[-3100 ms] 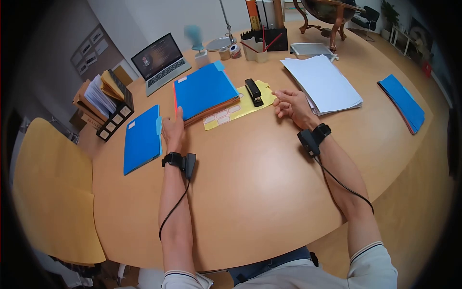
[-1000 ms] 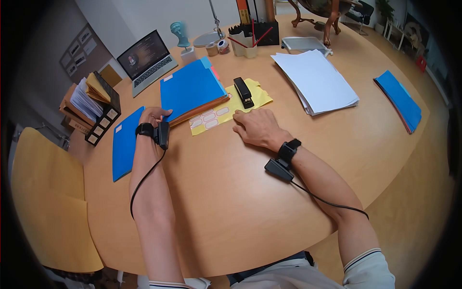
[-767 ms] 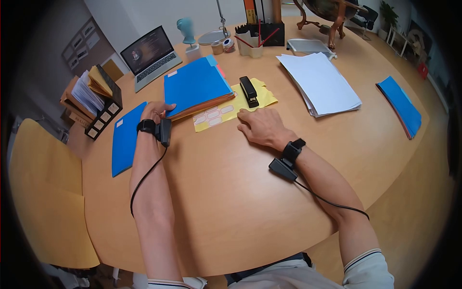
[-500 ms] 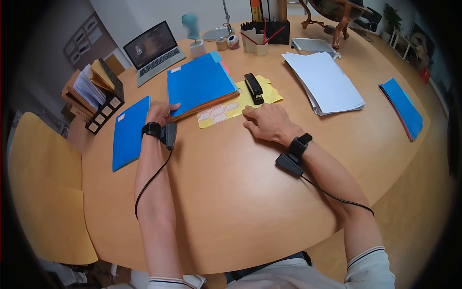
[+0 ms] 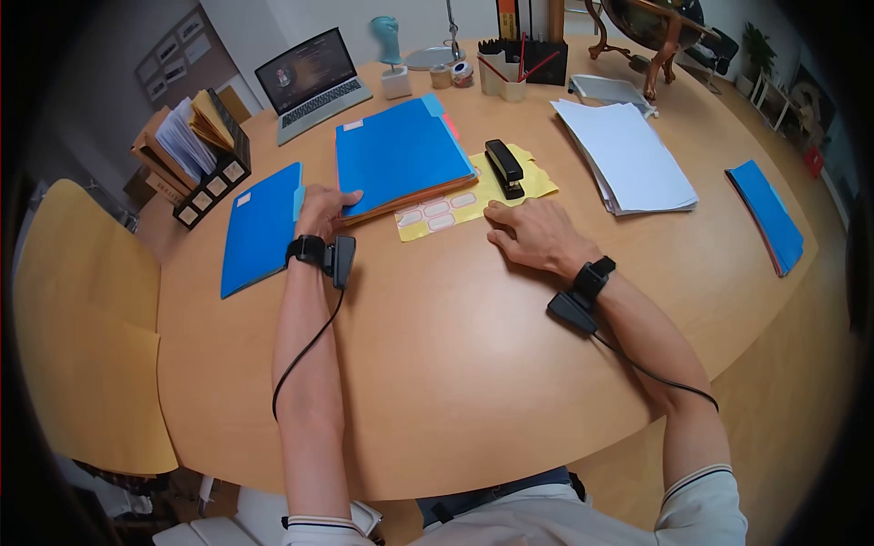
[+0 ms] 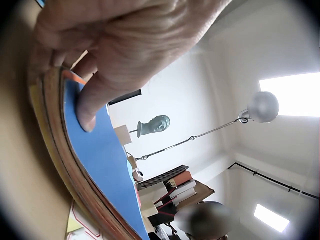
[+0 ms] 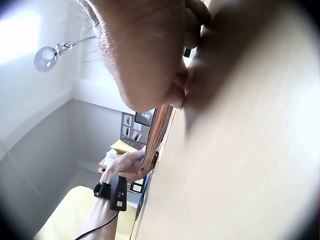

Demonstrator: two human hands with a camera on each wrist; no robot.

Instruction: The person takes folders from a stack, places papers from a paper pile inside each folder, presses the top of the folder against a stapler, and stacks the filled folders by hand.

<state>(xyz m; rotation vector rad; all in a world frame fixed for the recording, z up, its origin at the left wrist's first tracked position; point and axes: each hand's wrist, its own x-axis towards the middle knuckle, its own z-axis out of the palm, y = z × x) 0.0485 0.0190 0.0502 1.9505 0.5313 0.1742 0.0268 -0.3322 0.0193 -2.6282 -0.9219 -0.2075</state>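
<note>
My left hand (image 5: 320, 211) grips the near left corner of a thick stack of blue folders (image 5: 401, 150). In the left wrist view its thumb (image 6: 89, 107) lies on the top blue cover, the other fingers around the brown paper edges. My right hand (image 5: 543, 238) rests palm down with bent fingers, its fingertips at the near edge of a torn yellow sheet (image 5: 539, 180) with red-outlined white labels. Just beyond those fingers a black stapler (image 5: 503, 168) stands on the sheet. The folder stack covers the sheet's left part. A blue folder (image 5: 259, 232) lies left of my left hand.
White papers (image 5: 628, 159) lie to the right, with another blue folder (image 5: 765, 218) near the right edge. At the back stand a laptop (image 5: 309, 82), a teal bust (image 5: 386, 41), a pencil cup (image 5: 501, 82) and a globe stand (image 5: 665, 55). A file holder (image 5: 214, 191) is at left.
My right hand has come from beside the white papers to the yellow sheet and turned palm down. My left hand has closed over the stack's corner, thumb on top. Lately both stay put.
</note>
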